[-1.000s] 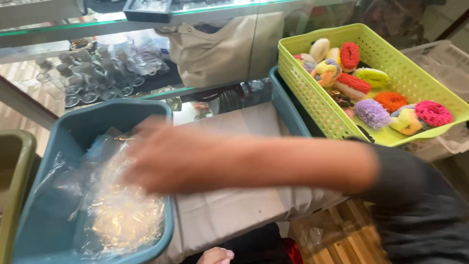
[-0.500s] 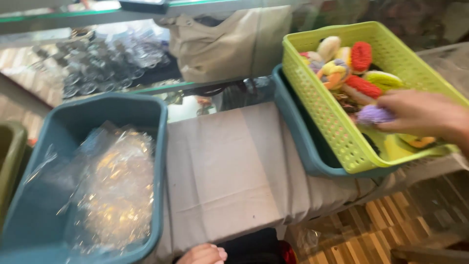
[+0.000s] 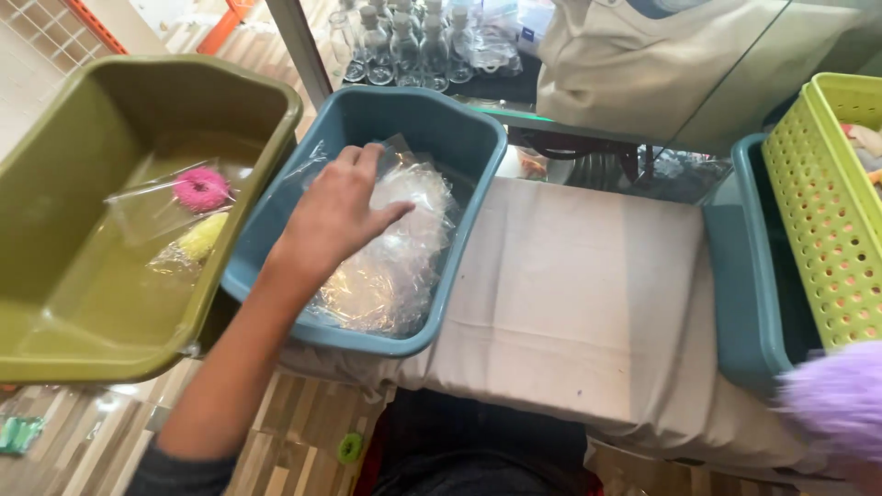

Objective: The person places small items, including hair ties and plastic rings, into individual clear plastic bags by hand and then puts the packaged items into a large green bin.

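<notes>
My left hand (image 3: 335, 216) reaches into a blue tub (image 3: 478, 147), fingers spread flat on a pile of clear plastic bags (image 3: 390, 262); it grips nothing. A fluffy purple scrunchie (image 3: 831, 395), blurred, hangs at the lower right edge. Only a sliver of my right hand (image 3: 862, 476) shows beneath it, holding it. To the left, an olive-green tub (image 3: 55, 349) holds a pink scrunchie (image 3: 202, 188) and a yellow scrunchie (image 3: 204, 236), each in a clear bag.
A lime-green mesh basket (image 3: 827, 220) sits inside another blue tub (image 3: 740, 303) at the right. A beige cloth (image 3: 588, 294) covers the surface between the tubs. Small glass bottles (image 3: 404, 37) and a beige bag (image 3: 643, 64) stand behind glass at the back.
The view swung left, bringing the olive-green tub into sight. My right hand left the lime basket with the purple scrunchie. My left hand came down onto the bags in the blue tub.
</notes>
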